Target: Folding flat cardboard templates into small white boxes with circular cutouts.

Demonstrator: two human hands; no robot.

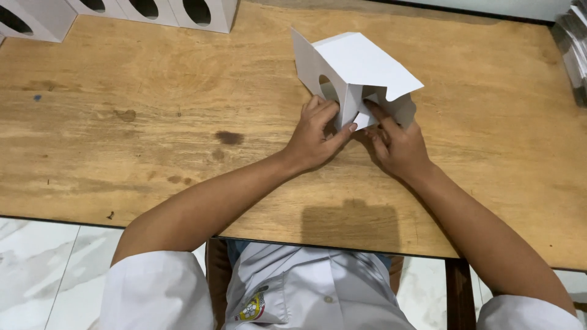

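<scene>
A white cardboard box (361,64), partly folded, stands on the wooden table (153,134) with an oval cut-out in its left side and its near end open. My left hand (315,134) grips the box's near left corner, thumb against the edge. My right hand (394,143) presses its index finger onto a small flap at the open end, under a curved-edged panel.
Several finished white boxes (202,12) with oval holes stand in a row along the table's far left edge. A stack of flat grey sheets (575,49) lies at the far right. White marble floor shows below the table's near edge.
</scene>
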